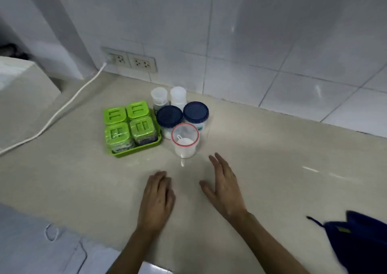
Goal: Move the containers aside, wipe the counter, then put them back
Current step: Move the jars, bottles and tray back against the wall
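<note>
A group of containers stands on the beige counter (272,169) near the tiled wall. A green tray (144,148) holds several green-lidded jars (129,125). To its right are two jars with dark blue lids (169,115) (196,111), two small clear bottles (159,96) (178,94) behind them, and a clear red-rimmed container (185,140) of white powder with a scoop in front. My left hand (157,198) hovers palm down below the tray, fingers slightly curled, empty. My right hand (224,183) is spread open just right of the red-rimmed container, holding nothing.
A dark blue cloth (360,242) lies at the counter's lower right edge. A white cable (69,104) runs from wall sockets (130,60) across the left counter toward a white appliance (23,81). The counter's front edge drops to floor tiles at lower left.
</note>
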